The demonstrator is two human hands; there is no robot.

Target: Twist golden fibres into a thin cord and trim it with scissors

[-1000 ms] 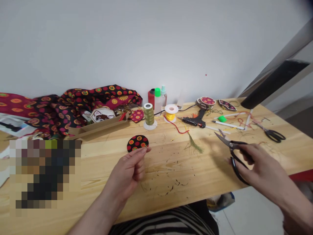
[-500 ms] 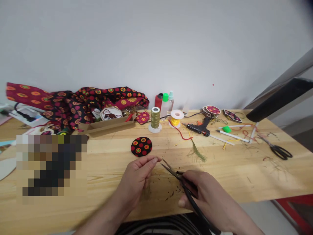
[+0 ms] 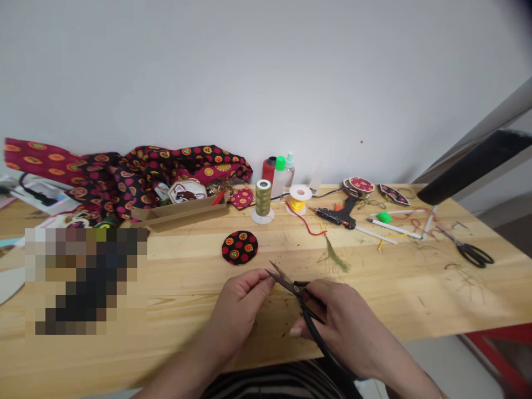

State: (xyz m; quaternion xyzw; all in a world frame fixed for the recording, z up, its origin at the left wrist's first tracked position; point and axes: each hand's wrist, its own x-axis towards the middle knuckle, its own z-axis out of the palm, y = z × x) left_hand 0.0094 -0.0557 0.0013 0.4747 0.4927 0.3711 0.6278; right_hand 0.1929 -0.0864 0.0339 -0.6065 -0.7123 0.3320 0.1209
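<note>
My right hand (image 3: 338, 318) grips a pair of black-handled scissors (image 3: 305, 299), whose blades are parted and point up and left. Thumb and fingertips of my left hand (image 3: 245, 299) are pinched together right at the blade tips; whatever they hold is too small to make out. Just beyond my left hand lies a round fabric-covered disc (image 3: 240, 247), black with red dots and orange flowers. Small dark scraps are scattered on the table under the scissors. Farther off to the right lies a green thread tassel (image 3: 333, 255) with a red cord near its top.
Behind the disc stand a green thread spool (image 3: 263, 200) and a yellow cord spool (image 3: 297, 204). A glue gun (image 3: 338, 215) and other scissors (image 3: 474, 254) lie to the right. Patterned cloth (image 3: 166, 166) is heaped behind a cardboard box (image 3: 183, 213) at the left.
My right hand has moved slightly left with the scissors, bringing the blades up against my left fingertips. My left hand keeps its pinch and is a little farther right.
</note>
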